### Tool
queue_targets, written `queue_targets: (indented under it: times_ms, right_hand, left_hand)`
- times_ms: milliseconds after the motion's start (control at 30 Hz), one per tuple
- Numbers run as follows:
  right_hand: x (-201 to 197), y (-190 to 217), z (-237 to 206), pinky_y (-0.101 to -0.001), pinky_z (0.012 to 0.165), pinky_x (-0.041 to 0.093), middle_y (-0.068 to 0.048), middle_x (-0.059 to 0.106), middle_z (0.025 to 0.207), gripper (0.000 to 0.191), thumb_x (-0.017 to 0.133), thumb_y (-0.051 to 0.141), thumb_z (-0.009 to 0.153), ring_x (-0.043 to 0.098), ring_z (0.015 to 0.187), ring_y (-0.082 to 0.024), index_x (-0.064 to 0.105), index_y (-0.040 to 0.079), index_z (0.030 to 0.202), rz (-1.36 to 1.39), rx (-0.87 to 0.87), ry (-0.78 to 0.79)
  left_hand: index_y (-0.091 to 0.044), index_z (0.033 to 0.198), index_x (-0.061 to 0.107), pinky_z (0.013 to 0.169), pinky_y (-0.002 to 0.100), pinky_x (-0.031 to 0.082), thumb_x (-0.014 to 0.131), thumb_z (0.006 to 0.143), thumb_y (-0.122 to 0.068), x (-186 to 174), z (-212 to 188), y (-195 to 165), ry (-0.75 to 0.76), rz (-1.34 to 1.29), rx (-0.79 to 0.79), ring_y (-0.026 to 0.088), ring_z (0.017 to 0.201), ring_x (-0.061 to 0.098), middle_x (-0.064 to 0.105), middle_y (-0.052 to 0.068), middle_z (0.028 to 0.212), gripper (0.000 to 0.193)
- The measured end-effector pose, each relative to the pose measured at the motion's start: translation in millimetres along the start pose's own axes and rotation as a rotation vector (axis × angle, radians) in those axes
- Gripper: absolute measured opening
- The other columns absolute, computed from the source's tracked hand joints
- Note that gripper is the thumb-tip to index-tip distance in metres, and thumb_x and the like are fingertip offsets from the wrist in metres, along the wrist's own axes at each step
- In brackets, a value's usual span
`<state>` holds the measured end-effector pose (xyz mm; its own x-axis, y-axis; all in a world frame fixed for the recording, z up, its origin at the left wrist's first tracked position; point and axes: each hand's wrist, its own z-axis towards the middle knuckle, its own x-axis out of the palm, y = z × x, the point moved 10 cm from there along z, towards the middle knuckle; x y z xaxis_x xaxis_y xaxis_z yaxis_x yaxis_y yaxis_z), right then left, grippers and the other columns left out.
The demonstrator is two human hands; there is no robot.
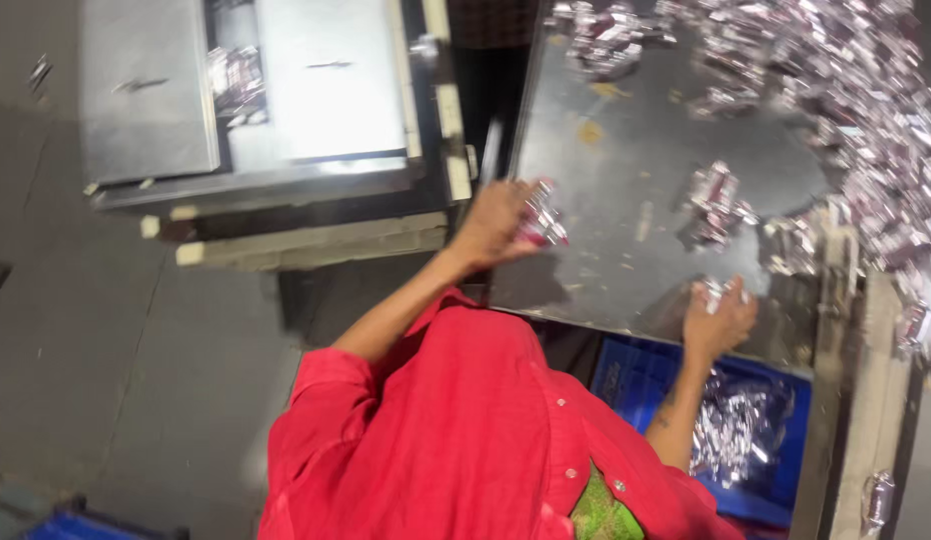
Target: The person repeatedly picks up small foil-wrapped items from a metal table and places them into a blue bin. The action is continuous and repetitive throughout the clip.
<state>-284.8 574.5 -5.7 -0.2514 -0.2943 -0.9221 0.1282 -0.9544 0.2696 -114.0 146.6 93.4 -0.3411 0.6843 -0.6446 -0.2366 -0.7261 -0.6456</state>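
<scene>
Steel worktop [626, 200], pretty scuffed, with shiny silver-and-pink wrapped packets [866, 110] heaped along its far right edge. Left hand [496, 225] has its fingers closed round a small bunch of packets [542, 215] at the near left edge. Right hand [719, 320] grips a few more packets [713, 290] at the near edge, just above a blue crate [636, 380] holding more.

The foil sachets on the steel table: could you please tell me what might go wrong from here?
1. The left hand holds a bunch of foil sachets at the steel table edge; some could drop to the floor.
2. Sachets under the right hand might miss the blue crate.
</scene>
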Motion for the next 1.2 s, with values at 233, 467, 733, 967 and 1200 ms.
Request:
queue_targets:
  times_ms: [233,467,733,967,1200]
  right_hand:
    - [-20.7,20.7,-6.0,-0.067,0.107,0.034,-0.025,0.041,0.153,0.07,0.075,0.045,0.099,0.041,0.137,-0.048,0.048,0.02,0.158,0.006,0.051,0.01]
    - [-18.4,18.9,-4.5,-0.0661,0.108,0.035,-0.024,0.042,0.154,0.071,0.075,0.046,0.097,0.041,0.138,-0.047,0.049,0.019,0.158,0.013,0.063,0.012]
    - [-6.6,34.6,6.6,-0.057,0.121,0.031,-0.018,0.053,0.147,0.069,0.07,0.058,0.094,0.042,0.142,-0.039,0.053,0.016,0.147,0.082,-0.036,-0.112]
    - [22.4,110.3,-5.1,-0.0616,0.119,0.021,-0.02,0.041,0.159,0.088,0.068,0.026,0.089,0.035,0.151,-0.035,0.022,0.013,0.163,0.116,-0.278,0.228]
    - [-15.8,35.4,105.3,-0.0524,0.129,0.027,-0.02,0.031,0.169,0.096,0.072,0.035,0.093,0.031,0.155,-0.038,0.014,0.015,0.167,0.644,0.185,-0.049]
  left_hand:
    - [-0.008,0.142,0.045,0.109,0.046,0.044,0.07,0.098,-0.046,-271.6,-133.1,132.9,-0.703,0.603,-0.739,0.03,0.124,0.053,0.054,0.016,0.134,0.063]
    - [0.007,0.164,0.007,0.128,0.064,0.002,0.046,0.119,-0.052,-287.3,-140.3,237.9,-0.46,0.779,-1.049,0.047,0.16,0.003,0.003,0.03,0.171,0.084]
    - [0.005,0.164,0.015,0.13,0.058,0.013,0.074,0.1,-0.026,-18.8,31.1,88.0,-0.146,0.277,-0.261,0.049,0.158,0.007,0.011,0.033,0.169,0.093]
    - [-0.001,0.159,0.021,0.123,0.06,0.017,0.083,0.074,-0.032,257.2,66.8,-82.6,0.497,0.286,0.324,0.043,0.153,0.022,0.023,0.026,0.164,0.109]
    - [-0.007,0.16,0.031,0.121,0.055,0.027,0.08,0.081,-0.042,305.0,67.3,-75.0,0.609,0.305,0.312,0.041,0.142,0.038,0.041,0.025,0.151,0.099]
